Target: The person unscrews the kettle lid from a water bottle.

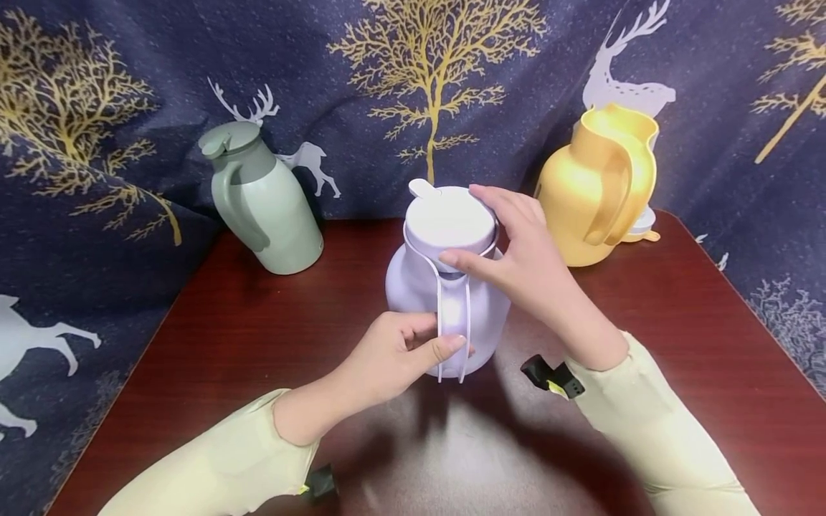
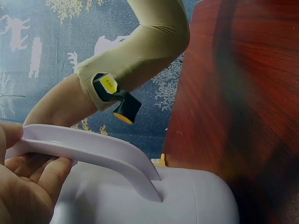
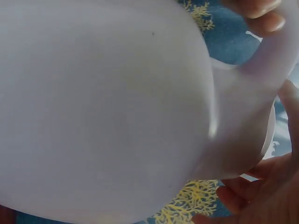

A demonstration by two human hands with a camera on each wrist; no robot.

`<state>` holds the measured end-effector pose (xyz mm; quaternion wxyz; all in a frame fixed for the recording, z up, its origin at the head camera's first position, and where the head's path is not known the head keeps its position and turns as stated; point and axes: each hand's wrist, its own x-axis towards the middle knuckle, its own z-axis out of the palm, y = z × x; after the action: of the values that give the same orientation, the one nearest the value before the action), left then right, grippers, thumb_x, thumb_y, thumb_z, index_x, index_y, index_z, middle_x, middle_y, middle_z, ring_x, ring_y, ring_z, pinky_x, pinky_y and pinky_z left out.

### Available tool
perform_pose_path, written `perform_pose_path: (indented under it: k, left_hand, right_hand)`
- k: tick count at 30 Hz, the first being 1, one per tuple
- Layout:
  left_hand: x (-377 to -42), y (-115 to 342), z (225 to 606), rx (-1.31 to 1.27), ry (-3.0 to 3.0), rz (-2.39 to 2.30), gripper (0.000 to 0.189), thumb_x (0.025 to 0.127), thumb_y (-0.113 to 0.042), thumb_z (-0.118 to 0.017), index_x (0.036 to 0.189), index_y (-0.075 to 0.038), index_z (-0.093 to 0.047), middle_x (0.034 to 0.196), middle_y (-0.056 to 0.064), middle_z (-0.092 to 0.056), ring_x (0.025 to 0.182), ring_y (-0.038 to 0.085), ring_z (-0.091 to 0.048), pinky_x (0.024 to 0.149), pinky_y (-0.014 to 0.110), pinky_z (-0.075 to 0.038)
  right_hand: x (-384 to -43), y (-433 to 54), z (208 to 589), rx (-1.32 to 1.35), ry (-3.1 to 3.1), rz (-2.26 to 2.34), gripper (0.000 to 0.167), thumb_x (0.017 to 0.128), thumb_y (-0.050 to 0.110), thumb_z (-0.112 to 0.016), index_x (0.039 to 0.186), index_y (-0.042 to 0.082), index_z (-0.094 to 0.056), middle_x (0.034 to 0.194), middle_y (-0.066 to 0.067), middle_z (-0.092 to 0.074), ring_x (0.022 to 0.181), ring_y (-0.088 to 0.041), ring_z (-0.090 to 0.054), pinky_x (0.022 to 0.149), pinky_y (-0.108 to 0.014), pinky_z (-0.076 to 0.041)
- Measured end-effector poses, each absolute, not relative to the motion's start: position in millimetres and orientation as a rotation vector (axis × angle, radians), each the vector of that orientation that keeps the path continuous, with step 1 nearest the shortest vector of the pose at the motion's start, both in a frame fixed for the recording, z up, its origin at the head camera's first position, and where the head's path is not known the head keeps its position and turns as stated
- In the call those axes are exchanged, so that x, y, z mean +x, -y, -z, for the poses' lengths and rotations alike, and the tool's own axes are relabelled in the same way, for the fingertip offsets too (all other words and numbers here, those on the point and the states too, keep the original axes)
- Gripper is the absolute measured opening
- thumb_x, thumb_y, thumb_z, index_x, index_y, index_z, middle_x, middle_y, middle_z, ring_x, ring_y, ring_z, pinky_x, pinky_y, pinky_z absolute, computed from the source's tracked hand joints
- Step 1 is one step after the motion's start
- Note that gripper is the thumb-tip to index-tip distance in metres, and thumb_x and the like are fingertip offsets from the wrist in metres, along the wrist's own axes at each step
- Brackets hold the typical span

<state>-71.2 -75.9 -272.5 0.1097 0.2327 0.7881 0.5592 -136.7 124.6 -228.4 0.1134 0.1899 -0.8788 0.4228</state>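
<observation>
A lavender vacuum jug point(image 1: 408, 283) stands on the table in the middle of the head view, its handle point(image 1: 454, 308) turned toward me. My left hand point(image 1: 390, 358) grips that handle low down, thumb on the near side and fingers curled behind. At the jug's mouth sits a pale lid point(image 1: 449, 218) with a small tab at the far left. My right hand point(image 1: 525, 258) holds the lid between its thumb in front and its fingers at the right far side. In the right wrist view the jug's body point(image 3: 103, 112) covers most of the frame, with the right hand point(image 3: 273, 189) at the neck.
A green lidded jug point(image 1: 271, 208) stands at the back left of the dark red table point(image 1: 271, 330). At the back right is a yellow jug point(image 1: 571, 201) without a lid, and a white and yellow lid point(image 1: 642, 226) lies behind it. A patterned cloth point(image 1: 361, 150) hangs behind.
</observation>
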Motion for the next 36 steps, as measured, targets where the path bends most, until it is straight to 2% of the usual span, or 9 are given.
perform_pose_path:
  k: [6, 14, 17, 22, 26, 28, 31, 34, 36]
  left_hand:
    - [-71.8, 77.0, 270.0, 0.684, -2.307, -1.646, 0.024, 0.099, -0.015, -0.065, 0.112, 0.002, -0.075, 0.099, 0.017, -0.08, 0.088, 0.016, -0.075, 0.079, 0.025, -0.061]
    - [-71.7, 77.6, 267.9, 0.673, -2.32, -1.635, 0.023, 0.098, -0.014, -0.066, 0.109, 0.003, -0.075, 0.096, 0.018, -0.08, 0.083, 0.013, -0.074, 0.075, 0.025, -0.061]
    - [-71.3, 77.8, 266.8, 0.671, -2.317, -1.636, 0.023, 0.097, -0.014, -0.066, 0.109, 0.003, -0.075, 0.096, 0.019, -0.08, 0.084, 0.014, -0.074, 0.076, 0.025, -0.061]
    - [-71.6, 78.7, 268.0, 0.669, -2.292, -1.645, 0.023, 0.097, -0.014, -0.066, 0.109, 0.003, -0.076, 0.097, 0.018, -0.08, 0.085, 0.012, -0.074, 0.079, 0.026, -0.062]
    - [-72.0, 78.9, 270.1, 0.675, -2.28, -1.646, 0.023, 0.098, -0.015, -0.066, 0.109, 0.002, -0.076, 0.098, 0.017, -0.08, 0.087, 0.01, -0.073, 0.081, 0.026, -0.061]
    - [-72.1, 78.8, 270.9, 0.678, -2.271, -1.649, 0.023, 0.098, -0.015, -0.066, 0.11, 0.002, -0.076, 0.099, 0.017, -0.08, 0.088, 0.011, -0.074, 0.082, 0.026, -0.061]
    - [-71.8, 78.5, 270.8, 0.685, -2.27, -1.651, 0.024, 0.098, -0.015, -0.066, 0.111, 0.002, -0.076, 0.099, 0.017, -0.08, 0.087, 0.01, -0.073, 0.082, 0.026, -0.061]
    - [-71.4, 78.1, 269.0, 0.691, -2.288, -1.643, 0.024, 0.098, -0.016, -0.066, 0.111, 0.002, -0.076, 0.098, 0.017, -0.08, 0.086, 0.008, -0.073, 0.08, 0.025, -0.061]
    - [-71.3, 77.8, 268.0, 0.697, -2.296, -1.64, 0.024, 0.098, -0.015, -0.066, 0.111, 0.002, -0.075, 0.098, 0.017, -0.08, 0.085, 0.008, -0.072, 0.079, 0.025, -0.061]
  right_hand:
    - [-142.2, -120.3, 225.8, 0.551, 2.574, -1.267, 0.08, 0.079, 0.027, -0.089, 0.148, 0.008, -0.053, 0.151, -0.013, -0.056, 0.138, -0.032, -0.042, 0.117, -0.048, -0.035]
    - [-169.1, -138.8, 226.9, 0.778, 2.624, -1.486, 0.076, 0.082, 0.011, -0.084, 0.15, 0.014, -0.051, 0.142, -0.013, -0.056, 0.11, -0.023, -0.06, 0.088, -0.019, -0.05]
    - [-184.2, -146.8, 224.9, 1.002, 2.597, -1.647, 0.077, 0.083, 0.006, -0.082, 0.152, 0.01, -0.048, 0.137, -0.01, -0.061, 0.107, -0.015, -0.064, 0.088, -0.016, -0.053]
    - [-204.4, -155.5, 217.5, 1.355, 2.565, -1.853, 0.078, 0.086, 0.003, -0.079, 0.154, 0.001, -0.041, 0.139, 0.006, -0.062, 0.117, -0.007, -0.062, 0.1, -0.018, -0.052]
    - [-209.9, -159.9, 210.8, 1.492, 2.647, -1.754, 0.081, 0.09, 0.007, -0.076, 0.158, 0.002, -0.034, 0.152, -0.005, -0.053, 0.126, -0.006, -0.058, 0.105, -0.017, -0.049]
    - [-206.3, -159.9, 207.3, 1.442, 2.715, -1.626, 0.085, 0.09, 0.014, -0.078, 0.161, 0.007, -0.031, 0.161, -0.009, -0.043, 0.135, -0.007, -0.051, 0.111, -0.019, -0.045]
    - [-191.5, -155.0, 204.4, 1.237, 2.776, -1.36, 0.091, 0.087, 0.03, -0.082, 0.162, 0.015, -0.031, 0.168, -0.009, -0.032, 0.149, -0.016, -0.037, 0.124, -0.033, -0.035]
    - [-169.2, -144.8, 208.0, 0.956, 2.743, -1.171, 0.093, 0.084, 0.045, -0.083, 0.16, 0.017, -0.036, 0.167, -0.01, -0.034, 0.154, -0.027, -0.029, 0.128, -0.049, -0.025]
    - [-155.3, -137.6, 214.0, 0.801, 2.681, -1.165, 0.091, 0.083, 0.044, -0.084, 0.158, 0.014, -0.04, 0.165, -0.011, -0.04, 0.152, -0.032, -0.031, 0.128, -0.052, -0.024]
